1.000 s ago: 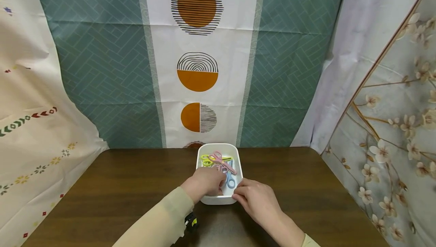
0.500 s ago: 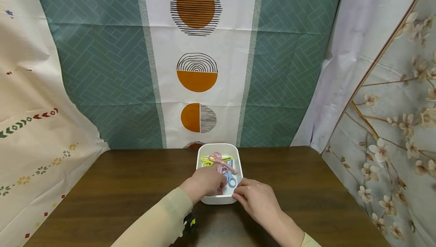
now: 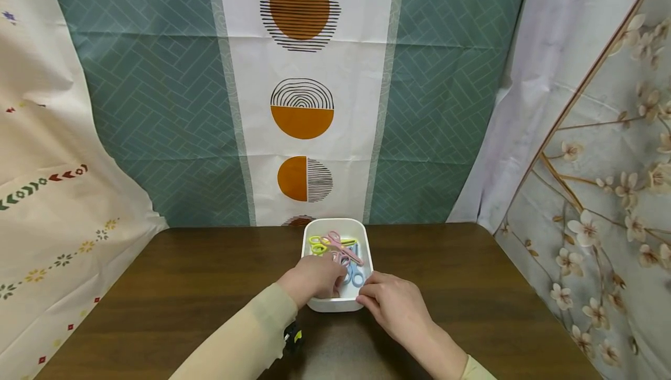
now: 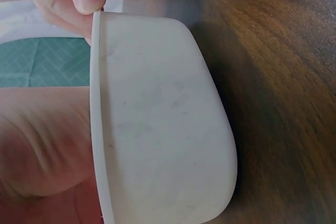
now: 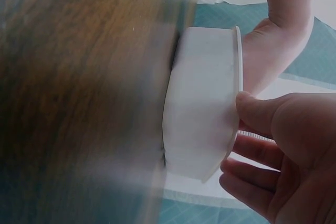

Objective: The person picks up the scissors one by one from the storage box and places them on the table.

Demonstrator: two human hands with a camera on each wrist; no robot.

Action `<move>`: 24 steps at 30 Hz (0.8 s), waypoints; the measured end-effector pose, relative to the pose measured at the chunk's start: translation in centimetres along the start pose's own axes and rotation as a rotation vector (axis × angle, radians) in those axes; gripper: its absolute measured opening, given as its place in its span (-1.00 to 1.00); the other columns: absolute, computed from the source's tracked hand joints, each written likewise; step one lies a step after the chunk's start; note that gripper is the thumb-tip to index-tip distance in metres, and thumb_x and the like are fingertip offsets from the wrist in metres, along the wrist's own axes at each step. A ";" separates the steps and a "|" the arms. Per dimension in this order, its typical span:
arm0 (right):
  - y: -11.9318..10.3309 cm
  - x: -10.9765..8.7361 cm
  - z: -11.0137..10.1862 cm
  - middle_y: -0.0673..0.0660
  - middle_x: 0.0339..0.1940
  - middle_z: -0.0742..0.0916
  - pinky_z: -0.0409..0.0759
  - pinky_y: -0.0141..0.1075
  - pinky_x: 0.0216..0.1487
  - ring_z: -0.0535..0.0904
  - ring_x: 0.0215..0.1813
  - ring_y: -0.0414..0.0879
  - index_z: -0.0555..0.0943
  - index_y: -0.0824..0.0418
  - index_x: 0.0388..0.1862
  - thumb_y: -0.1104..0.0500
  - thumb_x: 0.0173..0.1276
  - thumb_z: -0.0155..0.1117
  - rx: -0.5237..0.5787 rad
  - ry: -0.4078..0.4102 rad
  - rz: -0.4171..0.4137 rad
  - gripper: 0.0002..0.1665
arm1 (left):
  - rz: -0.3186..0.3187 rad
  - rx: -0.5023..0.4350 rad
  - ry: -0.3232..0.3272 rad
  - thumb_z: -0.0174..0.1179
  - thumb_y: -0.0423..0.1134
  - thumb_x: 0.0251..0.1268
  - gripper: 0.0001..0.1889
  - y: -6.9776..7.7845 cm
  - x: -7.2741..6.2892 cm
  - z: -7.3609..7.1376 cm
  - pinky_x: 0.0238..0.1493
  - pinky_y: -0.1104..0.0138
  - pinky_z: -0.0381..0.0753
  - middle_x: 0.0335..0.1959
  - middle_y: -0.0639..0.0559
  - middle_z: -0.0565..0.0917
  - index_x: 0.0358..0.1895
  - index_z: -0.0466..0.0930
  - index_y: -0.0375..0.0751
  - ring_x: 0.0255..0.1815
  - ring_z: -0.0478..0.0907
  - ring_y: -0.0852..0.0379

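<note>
A white plastic bin stands on the table with several small scissors inside. My left hand reaches over its near-left side, with the fingers down among the scissors. Its fingertips are mostly hidden, so what they touch or hold is unclear. The blue scissors lie just right of those fingers. Pink scissors rest across yellow-green scissors farther back. With thumb and fingers, my right hand pinches the bin's rim at the near-right corner. The right wrist view shows that thumb against the rim.
The dark wooden table extends to both sides of the bin. Behind it hangs a green and white patterned cloth. Printed cloths also hang at the left and right. A black device sits at my left wrist.
The blue scissors' handle has shifted slightly to the right beside my left fingers. My right hand has stayed on the rim, and the bin has hardly moved.
</note>
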State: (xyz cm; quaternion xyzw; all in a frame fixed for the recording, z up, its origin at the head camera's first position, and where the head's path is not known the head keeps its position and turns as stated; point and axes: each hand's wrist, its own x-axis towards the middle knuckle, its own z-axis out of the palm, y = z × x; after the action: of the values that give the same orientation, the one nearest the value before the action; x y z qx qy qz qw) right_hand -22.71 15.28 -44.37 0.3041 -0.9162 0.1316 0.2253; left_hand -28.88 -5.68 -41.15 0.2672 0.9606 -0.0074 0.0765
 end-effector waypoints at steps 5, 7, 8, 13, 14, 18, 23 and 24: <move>-0.1 0.1 -0.1 -0.13 -0.21 0.78 0.70 -0.17 -0.24 0.73 -0.20 -0.15 0.89 -0.03 -0.25 0.05 0.39 0.65 0.002 -0.013 0.007 -0.93 | -0.013 -0.018 -0.011 0.51 -0.19 0.35 -0.80 0.0 0.1 -0.1 -0.20 0.17 0.47 -0.33 0.08 0.54 -0.29 0.62 0.09 -0.31 0.47 0.05; -0.1 0.1 -0.1 -0.13 -0.21 0.78 0.70 -0.17 -0.24 0.73 -0.19 -0.15 0.89 -0.02 -0.25 0.05 0.39 0.65 0.003 -0.014 0.008 -0.93 | -0.021 -0.036 -0.015 0.52 -0.18 0.34 -0.79 -0.1 0.1 -0.1 -0.19 0.17 0.47 -0.30 0.06 0.54 -0.30 0.61 0.10 -0.30 0.47 0.04; -0.1 0.1 -0.1 -0.13 -0.21 0.78 0.70 -0.17 -0.24 0.73 -0.19 -0.15 0.89 -0.02 -0.25 0.05 0.40 0.65 0.002 -0.012 0.007 -0.93 | -0.026 -0.044 -0.017 0.52 -0.17 0.34 -0.78 -0.1 0.1 -0.1 -0.18 0.16 0.47 -0.29 0.06 0.54 -0.30 0.61 0.10 -0.29 0.47 0.04; -0.1 0.1 -0.1 -0.13 -0.22 0.77 0.70 -0.17 -0.25 0.72 -0.20 -0.15 0.89 -0.02 -0.25 0.05 0.40 0.65 0.005 -0.014 0.007 -0.93 | -0.026 -0.070 -0.022 0.54 -0.17 0.34 -0.77 -0.3 -0.1 -0.1 -0.19 0.17 0.46 -0.26 0.07 0.54 -0.29 0.61 0.10 -0.28 0.47 0.04; -0.1 0.1 -0.1 -0.13 -0.22 0.77 0.69 -0.18 -0.26 0.72 -0.21 -0.16 0.89 -0.02 -0.24 0.05 0.40 0.65 0.006 -0.019 0.009 -0.93 | -0.025 -0.068 -0.021 0.54 -0.18 0.34 -0.77 -0.3 -0.1 -0.1 -0.20 0.18 0.46 -0.27 0.08 0.54 -0.29 0.61 0.09 -0.29 0.47 0.04; -0.1 0.1 0.0 -0.13 -0.22 0.77 0.68 -0.18 -0.26 0.70 -0.24 -0.17 0.90 -0.02 -0.23 0.04 0.41 0.65 0.009 -0.030 0.016 -0.93 | -0.013 -0.050 -0.010 0.54 -0.20 0.34 -0.78 -0.3 -0.1 0.0 -0.23 0.20 0.44 -0.33 0.10 0.53 -0.29 0.62 0.07 -0.32 0.45 0.06; 0.0 0.0 0.0 -0.14 -0.23 0.77 0.68 -0.18 -0.27 0.70 -0.24 -0.16 0.89 -0.05 -0.25 0.05 0.39 0.65 -0.001 -0.001 -0.003 -0.94 | -0.002 -0.039 -0.005 0.52 -0.22 0.37 -0.78 -0.3 0.0 0.0 -0.21 0.21 0.46 -0.38 0.12 0.55 -0.30 0.60 0.04 -0.34 0.47 0.07; 0.0 0.0 0.0 -0.15 -0.23 0.77 0.68 -0.19 -0.27 0.70 -0.23 -0.16 0.89 -0.05 -0.26 0.05 0.39 0.65 -0.002 0.005 -0.007 -0.94 | -0.002 -0.034 -0.004 0.51 -0.22 0.38 -0.78 -0.2 0.0 0.0 -0.20 0.21 0.46 -0.39 0.12 0.56 -0.30 0.60 0.04 -0.34 0.47 0.08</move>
State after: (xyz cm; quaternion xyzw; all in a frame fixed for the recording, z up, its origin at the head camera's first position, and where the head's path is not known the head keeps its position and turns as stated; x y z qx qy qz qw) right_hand -22.69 15.29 -44.41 0.3070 -0.9146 0.1308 0.2284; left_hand -28.99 -5.87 -41.21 0.2649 0.9607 0.0084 0.0828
